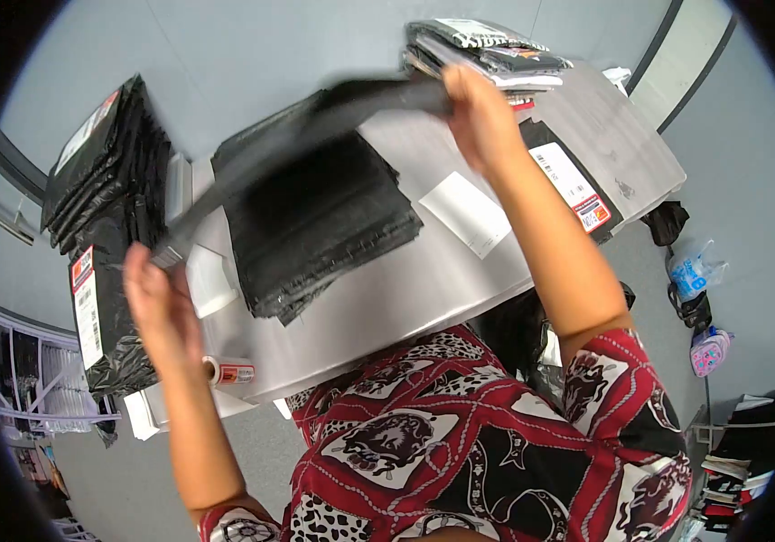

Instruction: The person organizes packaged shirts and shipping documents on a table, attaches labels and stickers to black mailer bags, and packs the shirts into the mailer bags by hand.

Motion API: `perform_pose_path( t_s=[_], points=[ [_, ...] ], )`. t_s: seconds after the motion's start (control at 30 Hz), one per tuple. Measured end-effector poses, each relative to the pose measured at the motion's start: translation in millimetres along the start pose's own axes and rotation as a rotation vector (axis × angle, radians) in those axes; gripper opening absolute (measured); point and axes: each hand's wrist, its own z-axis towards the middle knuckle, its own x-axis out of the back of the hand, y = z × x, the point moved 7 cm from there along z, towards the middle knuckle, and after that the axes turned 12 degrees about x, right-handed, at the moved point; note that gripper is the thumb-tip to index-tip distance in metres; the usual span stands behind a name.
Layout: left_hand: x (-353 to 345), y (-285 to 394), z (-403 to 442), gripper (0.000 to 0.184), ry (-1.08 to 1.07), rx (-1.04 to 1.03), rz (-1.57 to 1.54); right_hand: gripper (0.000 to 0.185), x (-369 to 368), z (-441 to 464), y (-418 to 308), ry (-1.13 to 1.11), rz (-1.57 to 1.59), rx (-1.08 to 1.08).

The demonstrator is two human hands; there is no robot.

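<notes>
Head view: the right hand (478, 117) grips a thin black plastic bag (315, 129) above a squarish black plastic stack (315, 221) on the grey table (356, 330); the left hand (163, 312) meets the bag's left end, grip too blurred to tell.

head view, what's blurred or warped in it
In the head view, the black bag and left hand are smeared, likely by motion, while the black stack looks sharper; the head view also bows the shelving and goes black at its corners.
</notes>
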Motion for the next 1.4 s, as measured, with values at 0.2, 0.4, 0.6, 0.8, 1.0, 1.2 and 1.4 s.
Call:
perform_pose_path(
  t_s=[0.2,0.4,0.6,0.8,1.0,1.2,1.4],
  points=[
    [47.1,-153.9,-123.1,0.057,0.120,0.724,0.074,0.016,85.9,-152.7,41.1,-0.234,-0.793,-0.690],
    [50.5,-189.3,-161.7,0.048,0.108,0.851,0.178,0.016,-5.7,-167.2,28.0,-0.436,-1.023,-0.060],
    [51.8,-195.8,-162.2,0.017,0.022,1.017,0.209,0.018,-141.0,-250.0,89.8,-1.061,-0.647,-0.065],
    [53.1,-186.2,-158.2,0.013,-0.002,0.930,0.231,0.015,-169.9,-268.4,103.9,-1.112,-0.729,0.011],
    [54.2,-190.1,-156.5,0.015,-0.148,0.915,0.301,0.010,-166.4,-264.8,100.9,-1.096,-0.722,-0.069],
    [62.4,-193.9,-166.6,0.010,0.007,1.030,0.260,0.020,-28.1,-190.0,93.2,0.028,-0.224,-0.617],
    [68.9,-193.7,-164.4,0.009,0.007,1.069,0.371,0.010,216.2,-114.0,-143.7,0.262,-0.305,-0.167]
  ],
)
